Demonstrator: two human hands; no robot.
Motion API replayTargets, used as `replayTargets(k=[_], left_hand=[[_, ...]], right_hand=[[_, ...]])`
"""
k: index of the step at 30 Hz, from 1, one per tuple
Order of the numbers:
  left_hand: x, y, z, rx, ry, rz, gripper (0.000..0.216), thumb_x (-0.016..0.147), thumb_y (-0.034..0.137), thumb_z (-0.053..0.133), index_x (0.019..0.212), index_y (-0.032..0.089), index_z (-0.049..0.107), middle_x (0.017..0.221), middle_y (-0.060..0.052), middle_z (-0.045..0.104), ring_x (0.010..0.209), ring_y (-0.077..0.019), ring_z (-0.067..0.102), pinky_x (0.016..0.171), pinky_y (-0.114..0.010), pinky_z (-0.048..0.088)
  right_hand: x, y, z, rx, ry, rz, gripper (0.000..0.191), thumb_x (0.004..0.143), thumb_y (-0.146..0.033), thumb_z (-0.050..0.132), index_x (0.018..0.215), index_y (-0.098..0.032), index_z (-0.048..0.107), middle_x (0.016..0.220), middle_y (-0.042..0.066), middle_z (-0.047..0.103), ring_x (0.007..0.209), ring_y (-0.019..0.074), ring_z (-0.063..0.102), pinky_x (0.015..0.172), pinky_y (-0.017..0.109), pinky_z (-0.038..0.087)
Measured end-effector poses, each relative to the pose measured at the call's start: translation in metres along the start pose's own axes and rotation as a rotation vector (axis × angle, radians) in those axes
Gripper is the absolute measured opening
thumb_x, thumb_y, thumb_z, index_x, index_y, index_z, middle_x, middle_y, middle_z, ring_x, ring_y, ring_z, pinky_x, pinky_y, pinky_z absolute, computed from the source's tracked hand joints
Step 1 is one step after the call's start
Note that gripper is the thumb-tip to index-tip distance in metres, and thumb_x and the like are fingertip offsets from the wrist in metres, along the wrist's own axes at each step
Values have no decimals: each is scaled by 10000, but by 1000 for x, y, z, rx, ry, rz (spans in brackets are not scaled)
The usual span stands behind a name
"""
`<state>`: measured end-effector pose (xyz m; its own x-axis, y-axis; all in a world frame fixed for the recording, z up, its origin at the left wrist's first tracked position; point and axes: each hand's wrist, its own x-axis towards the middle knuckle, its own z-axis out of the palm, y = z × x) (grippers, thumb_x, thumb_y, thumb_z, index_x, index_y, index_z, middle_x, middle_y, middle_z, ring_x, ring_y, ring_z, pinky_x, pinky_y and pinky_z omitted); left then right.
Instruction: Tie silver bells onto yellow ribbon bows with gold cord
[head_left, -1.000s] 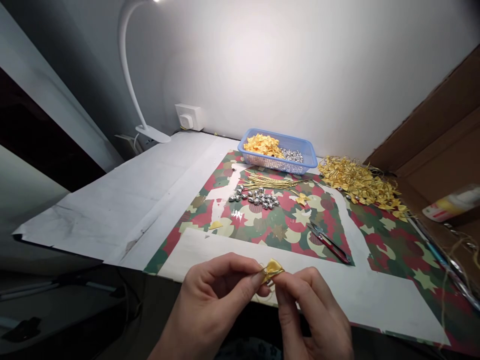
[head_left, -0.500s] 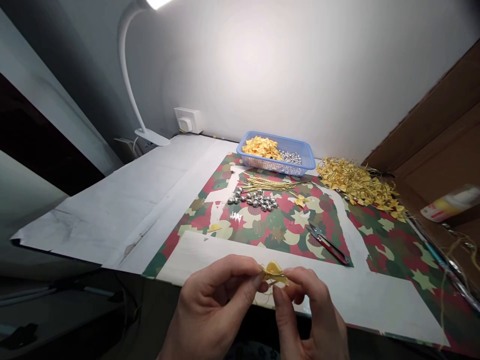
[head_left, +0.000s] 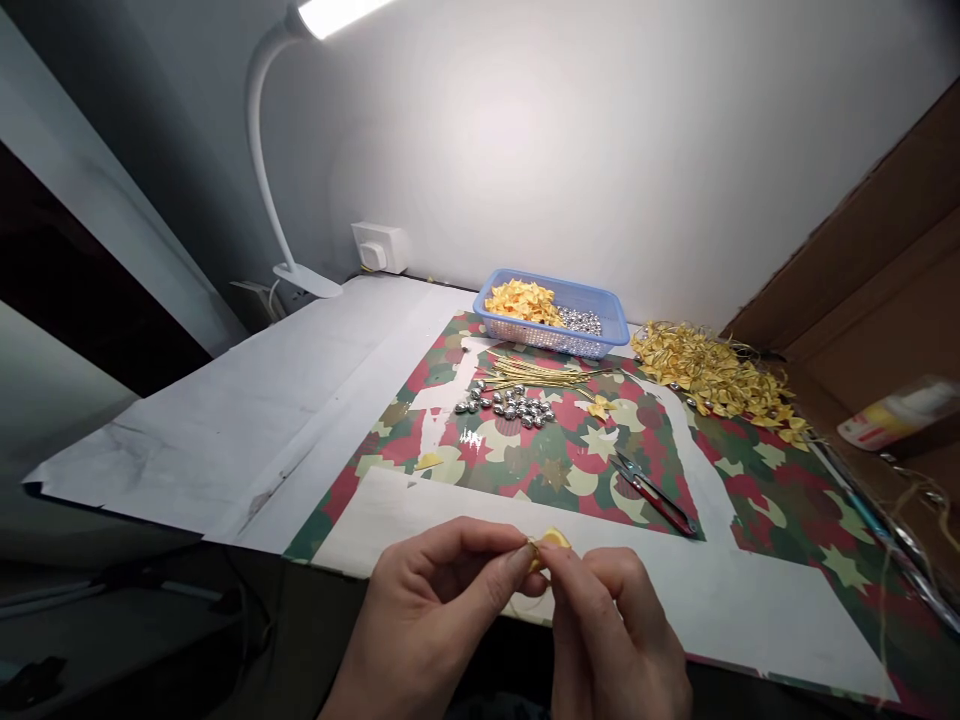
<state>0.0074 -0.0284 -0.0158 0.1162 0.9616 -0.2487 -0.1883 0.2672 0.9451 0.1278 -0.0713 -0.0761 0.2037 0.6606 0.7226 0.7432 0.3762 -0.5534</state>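
Since before, our fingers close tighter over the yellow bow point(head_left: 553, 540), hiding most of it.
We pinch it with left hand point(head_left: 442, 620) and right hand point(head_left: 611, 640), just above the table point(head_left: 225, 420) edge.

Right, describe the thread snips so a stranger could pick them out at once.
Start at the camouflage-patterned mat covering the table's right part, and look down from the blue basket past the silver beads. The thread snips lie flat near the mat's front edge, right of centre. They alone are a red-handled metal tool; everything nearby is yellow bows or beads.
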Motion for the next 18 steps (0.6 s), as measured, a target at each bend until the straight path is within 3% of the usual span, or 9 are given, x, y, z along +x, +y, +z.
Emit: replayTargets(k=[5, 12, 18], left_hand=[[-1, 0, 3, -45, 34, -44, 74, 691, 232, 865, 670, 195, 804, 612, -5, 777, 641, -173, 723, 664, -220, 591], [1, -7, -4, -113, -25, -106, 109, 704, 274, 887, 730, 201, 811, 678, -15, 805, 679, -167, 737, 695, -209, 593], [0, -7, -2, -37, -99, -31, 50, 760, 234, 830, 720, 209, 814, 668, -2, 765, 679, -163, 701, 684, -200, 586]], right_hand=[[0, -1, 0, 1, 11, 12, 245, 990, -105, 566, 1186, -211, 670, 760, 10, 539, 643, 120, 560, 585, 230, 465], [-3, -1, 1, -1, 19, 22, 239, 975, -94, 570, 1152, -207, 682, 756, 15, 571, 634, 130, 577, 578, 240, 464], [1, -3, 1, 89, 22, 105, 206, 1012, -144, 535, 1133, -231, 677, 805, 17, 603, 665, 128, 614, 589, 229, 484]])
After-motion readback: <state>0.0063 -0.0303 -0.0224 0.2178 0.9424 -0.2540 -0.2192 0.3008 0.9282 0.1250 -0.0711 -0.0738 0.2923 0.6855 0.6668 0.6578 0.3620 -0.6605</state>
